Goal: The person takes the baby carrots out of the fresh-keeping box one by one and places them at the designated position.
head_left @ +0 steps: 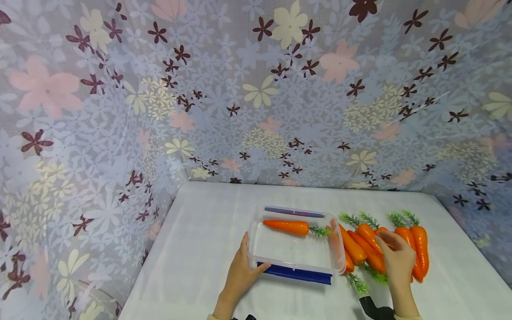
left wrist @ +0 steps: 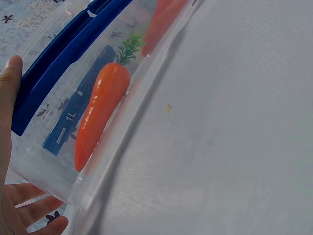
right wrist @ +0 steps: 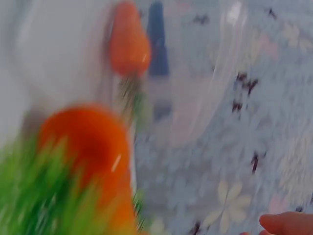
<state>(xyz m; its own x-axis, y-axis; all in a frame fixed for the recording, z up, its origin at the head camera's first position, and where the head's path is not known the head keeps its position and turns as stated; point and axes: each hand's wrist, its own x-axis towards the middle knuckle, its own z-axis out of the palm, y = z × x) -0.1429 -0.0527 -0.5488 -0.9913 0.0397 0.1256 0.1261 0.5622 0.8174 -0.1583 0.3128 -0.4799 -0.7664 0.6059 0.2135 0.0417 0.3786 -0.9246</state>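
Observation:
A clear plastic container (head_left: 294,249) with blue clip flaps stands mid-table. One toy carrot (head_left: 286,227) with a green top lies inside it; in the left wrist view that carrot (left wrist: 102,115) shows through the clear wall. My left hand (head_left: 240,272) holds the container's left end, the thumb over the front blue flap (head_left: 296,273) and the other fingers along the end wall. Over the pile of toy carrots (head_left: 370,251) to the right hovers my right hand (head_left: 399,260), fingers curved and apart, with no carrot visibly held. Only fingertips (right wrist: 287,223) of it show in the right wrist view, which is blurred.
Several carrots lie against the container's right wall, tops pointing different ways. Two more carrots (head_left: 420,251) lie at the pile's right end. The white table (head_left: 192,249) meets flower-patterned fabric (head_left: 256,111) at its back and sides.

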